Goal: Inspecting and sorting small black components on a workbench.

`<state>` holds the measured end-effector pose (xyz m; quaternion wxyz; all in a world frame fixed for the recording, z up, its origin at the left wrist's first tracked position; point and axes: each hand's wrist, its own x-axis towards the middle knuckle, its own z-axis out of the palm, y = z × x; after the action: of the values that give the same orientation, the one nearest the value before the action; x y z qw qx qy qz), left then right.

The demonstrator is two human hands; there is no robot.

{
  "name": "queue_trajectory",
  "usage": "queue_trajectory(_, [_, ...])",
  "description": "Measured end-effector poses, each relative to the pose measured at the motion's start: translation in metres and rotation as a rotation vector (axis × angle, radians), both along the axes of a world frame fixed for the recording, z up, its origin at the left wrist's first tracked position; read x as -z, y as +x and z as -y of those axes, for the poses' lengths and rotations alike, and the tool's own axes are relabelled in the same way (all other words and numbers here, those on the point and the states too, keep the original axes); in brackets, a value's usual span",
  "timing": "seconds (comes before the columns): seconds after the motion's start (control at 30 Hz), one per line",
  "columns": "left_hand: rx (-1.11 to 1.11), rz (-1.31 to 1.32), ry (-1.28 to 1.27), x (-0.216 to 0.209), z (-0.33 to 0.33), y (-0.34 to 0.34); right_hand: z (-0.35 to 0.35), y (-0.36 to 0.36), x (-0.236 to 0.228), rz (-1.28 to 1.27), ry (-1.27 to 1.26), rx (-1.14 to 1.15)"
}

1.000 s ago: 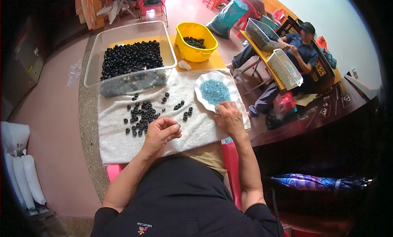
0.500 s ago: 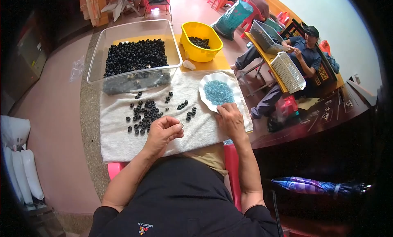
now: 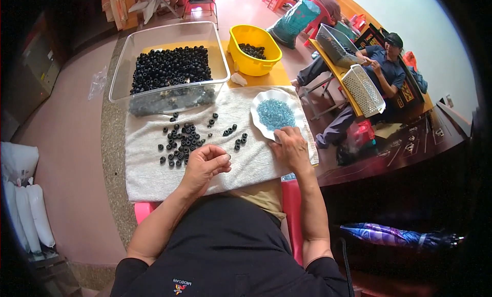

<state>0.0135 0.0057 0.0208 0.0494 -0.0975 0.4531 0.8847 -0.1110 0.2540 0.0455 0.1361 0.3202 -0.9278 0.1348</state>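
Observation:
My left hand (image 3: 204,166) hovers over the near part of the cloth, thumb and forefinger pinched together. A tiny dark bit shows at those fingertips, too small to name. Just beyond it lies a loose cluster of black ring-shaped parts (image 3: 190,138) with holes through them. At the near rim of a white scalloped dish (image 3: 260,127), my right hand (image 3: 291,147) has its fingers curled together. Small pale-blue translucent pieces (image 3: 275,114) fill that dish. The right fingertips are partly hidden, so what they grip does not show.
Beyond the cloth (image 3: 148,181) stands a clear plastic bin (image 3: 117,76) holding many black parts. Beside it is a yellow tub (image 3: 253,66) with more of them. A crumpled white scrap (image 3: 238,79) lies near the tub. At right, a seated person (image 3: 384,64) works beside a white perforated basket (image 3: 363,89).
The table and its contents sit slightly differently in the picture. My right fingers have shifted a little at the dish's rim; my left hand keeps its pinch in nearly the same place.

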Motion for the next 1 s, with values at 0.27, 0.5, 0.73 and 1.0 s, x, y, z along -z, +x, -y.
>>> queue_trajectory(0.27, [-0.004, -0.009, -0.021, 0.0024, 0.0001, -0.0006, -0.0006, -0.0013, 0.0011, 0.002, -0.009, -0.041])
queue_trajectory(0.5, [-0.012, -0.007, -0.017, 0.0024, -0.0011, -0.0001, 0.0012, -0.0041, 0.0008, -0.009, 0.017, -0.017])
queue_trajectory(0.73, [-0.017, 0.002, -0.01, 0.0032, -0.0013, -0.0004, -0.001, -0.0051, 0.0027, 0.009, -0.001, -0.02])
queue_trajectory(1.0, [-0.033, 0.011, -0.035, 0.0018, -0.0006, -0.0015, 0.0004, -0.0036, -0.0014, -0.035, -0.092, -0.045])
